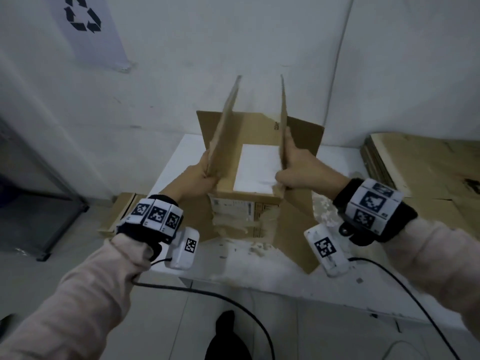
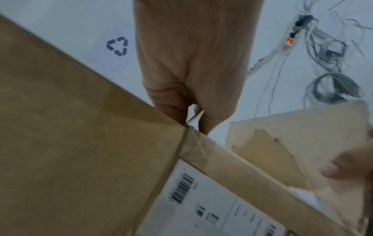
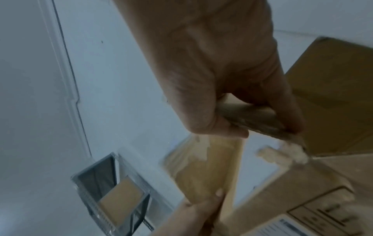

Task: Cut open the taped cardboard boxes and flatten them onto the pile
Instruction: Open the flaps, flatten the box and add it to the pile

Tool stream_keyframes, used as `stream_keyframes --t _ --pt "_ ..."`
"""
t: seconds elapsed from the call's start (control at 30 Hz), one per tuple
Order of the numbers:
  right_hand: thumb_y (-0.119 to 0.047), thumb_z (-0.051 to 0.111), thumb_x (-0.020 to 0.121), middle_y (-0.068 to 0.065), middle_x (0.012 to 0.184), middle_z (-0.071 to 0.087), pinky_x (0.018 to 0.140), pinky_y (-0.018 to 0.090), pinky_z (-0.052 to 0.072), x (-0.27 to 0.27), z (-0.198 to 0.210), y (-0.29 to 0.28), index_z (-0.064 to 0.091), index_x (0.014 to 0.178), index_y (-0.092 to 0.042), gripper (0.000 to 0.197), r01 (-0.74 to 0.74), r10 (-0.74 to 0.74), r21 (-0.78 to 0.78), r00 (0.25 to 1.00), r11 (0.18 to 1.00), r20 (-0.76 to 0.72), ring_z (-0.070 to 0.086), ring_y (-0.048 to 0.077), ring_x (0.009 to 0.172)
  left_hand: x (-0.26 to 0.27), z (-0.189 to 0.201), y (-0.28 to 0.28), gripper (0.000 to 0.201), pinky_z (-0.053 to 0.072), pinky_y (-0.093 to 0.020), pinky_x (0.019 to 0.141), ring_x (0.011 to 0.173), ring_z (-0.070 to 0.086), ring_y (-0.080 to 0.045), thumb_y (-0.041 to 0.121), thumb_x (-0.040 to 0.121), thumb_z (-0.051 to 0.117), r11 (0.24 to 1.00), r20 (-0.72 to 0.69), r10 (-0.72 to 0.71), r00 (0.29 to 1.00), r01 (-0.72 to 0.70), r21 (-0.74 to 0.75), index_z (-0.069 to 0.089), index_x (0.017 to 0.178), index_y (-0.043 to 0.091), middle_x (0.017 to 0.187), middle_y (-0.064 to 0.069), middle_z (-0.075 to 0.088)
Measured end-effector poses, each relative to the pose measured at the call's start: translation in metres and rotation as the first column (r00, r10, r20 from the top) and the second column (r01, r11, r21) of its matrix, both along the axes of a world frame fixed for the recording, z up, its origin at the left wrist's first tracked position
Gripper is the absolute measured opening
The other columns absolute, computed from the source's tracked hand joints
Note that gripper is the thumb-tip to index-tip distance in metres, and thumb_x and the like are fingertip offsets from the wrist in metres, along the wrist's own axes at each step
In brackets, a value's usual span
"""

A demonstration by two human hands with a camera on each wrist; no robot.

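An opened cardboard box (image 1: pixel 246 203) stands on the white table (image 1: pixel 335 279), its near wall carrying a shipping label (image 2: pixel 214 201) and torn tape. My left hand (image 1: pixel 201 175) grips the upright left flap (image 1: pixel 224 126) near its base. My right hand (image 1: pixel 293 167) grips the upright right flap (image 1: pixel 283 120), thumb on the inner side. The far flap and a right side flap (image 1: pixel 298 224) are folded outward. Through the box the white table top shows. A pile of flattened cardboard (image 1: pixel 426 162) lies at the right.
Another flat cardboard piece (image 1: pixel 122 214) lies at the table's left edge. A grey metal rack (image 1: pixel 39 198) stands on the floor at the left. A recycling sign (image 1: pixel 85 24) hangs on the wall. Black cables (image 1: pixel 233 302) run over the table's front edge.
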State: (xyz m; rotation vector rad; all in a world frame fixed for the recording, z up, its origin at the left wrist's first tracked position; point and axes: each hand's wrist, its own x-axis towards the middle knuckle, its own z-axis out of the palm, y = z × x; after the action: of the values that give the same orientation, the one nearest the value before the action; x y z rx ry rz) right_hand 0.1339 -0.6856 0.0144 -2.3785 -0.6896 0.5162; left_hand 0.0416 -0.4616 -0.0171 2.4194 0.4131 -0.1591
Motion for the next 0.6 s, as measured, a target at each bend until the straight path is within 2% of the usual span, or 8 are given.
stream_keyframes --t 0.03,0.1,0.17,0.27,0.33,0.4,0.47,0.6 --pt "-0.013 0.061 0.080 0.010 0.109 0.063 0.075 0.042 0.059 0.005 0.001 -0.010 -0.013 0.151 -0.026 0.103 0.045 -0.043 0.063 0.998 0.997 -0.036 0.066 0.027 0.088 -0.003 0.002 0.001 0.054 0.043 -0.034 0.094 0.113 0.056 -0.028 0.040 0.094 0.053 0.999 -0.029 0.008 1.000 -0.009 -0.046 0.038 0.142 0.018 0.129 -0.009 0.057" --pt "-0.009 0.063 0.077 0.011 0.113 0.062 0.073 0.043 0.060 0.017 -0.002 -0.027 0.020 0.150 -0.021 0.085 0.199 -0.176 0.196 0.976 0.960 -0.132 0.066 0.029 0.091 -0.009 0.005 0.007 0.037 0.049 -0.028 0.079 0.096 0.063 -0.021 0.050 0.088 0.059 0.997 -0.062 0.031 0.998 -0.035 -0.063 0.066 0.103 0.017 0.100 -0.002 0.069" --pt "0.004 0.060 0.080 0.017 0.108 0.063 0.069 0.042 0.060 0.027 -0.008 -0.040 0.048 0.128 -0.007 0.050 0.399 -0.321 0.280 0.903 0.873 -0.286 0.069 0.030 0.081 -0.014 0.002 0.010 0.039 0.044 -0.022 0.067 0.085 0.063 -0.015 0.056 0.086 0.057 0.995 -0.084 0.059 0.995 -0.065 -0.073 0.067 0.083 0.019 0.082 0.006 0.066" --pt "0.013 0.057 0.082 0.019 0.097 0.063 0.065 0.040 0.060 0.041 -0.020 -0.043 0.055 0.102 -0.003 0.025 0.561 -0.401 0.319 0.800 0.764 -0.445 0.068 0.032 0.069 -0.010 -0.013 0.007 0.054 0.052 -0.029 0.073 0.083 0.065 -0.021 0.064 0.082 0.055 0.968 -0.050 0.148 0.988 -0.155 -0.196 0.066 0.099 0.013 0.090 -0.003 0.069" --pt "0.014 0.057 0.081 0.018 0.096 0.063 0.061 0.041 0.060 0.050 -0.025 -0.036 0.054 0.104 -0.002 0.028 0.611 -0.437 0.353 0.772 0.708 -0.461 0.068 0.033 0.066 -0.003 -0.021 0.003 0.051 0.052 -0.027 0.064 0.073 0.065 -0.023 0.059 0.084 0.058 0.918 -0.002 0.241 0.971 -0.229 -0.324 0.066 0.099 0.012 0.083 -0.008 0.068" --pt "0.017 0.055 0.080 0.016 0.093 0.061 0.056 0.040 0.060 0.061 -0.026 -0.026 0.055 0.098 -0.003 0.027 0.643 -0.461 0.386 0.754 0.661 -0.468 0.066 0.031 0.060 0.008 -0.029 0.005 0.051 0.044 -0.023 0.057 0.065 0.060 -0.019 0.059 0.085 0.056 0.914 0.042 0.286 0.957 -0.259 -0.311 0.068 0.092 0.010 0.072 -0.005 0.064" --pt "0.018 0.052 0.079 0.011 0.089 0.059 0.050 0.038 0.059 0.073 -0.026 -0.015 0.055 0.087 -0.006 0.026 0.656 -0.473 0.400 0.747 0.640 -0.468 0.064 0.030 0.059 0.020 -0.035 0.011 0.059 0.040 -0.026 0.063 0.069 0.058 -0.019 0.064 0.085 0.051 0.934 0.041 0.292 0.955 -0.276 -0.229 0.066 0.077 0.008 0.073 -0.006 0.062" --pt "0.018 0.049 0.080 0.005 0.084 0.055 0.038 0.031 0.053 0.102 -0.033 0.003 0.054 0.087 -0.010 0.029 0.681 -0.511 0.377 0.726 0.628 -0.460 0.062 0.030 0.067 0.049 -0.042 0.021 0.056 0.043 -0.029 0.081 0.087 0.060 -0.018 0.064 0.087 0.046 0.923 -0.072 0.254 0.964 -0.264 -0.280 0.066 0.102 0.014 0.101 -0.007 0.066"
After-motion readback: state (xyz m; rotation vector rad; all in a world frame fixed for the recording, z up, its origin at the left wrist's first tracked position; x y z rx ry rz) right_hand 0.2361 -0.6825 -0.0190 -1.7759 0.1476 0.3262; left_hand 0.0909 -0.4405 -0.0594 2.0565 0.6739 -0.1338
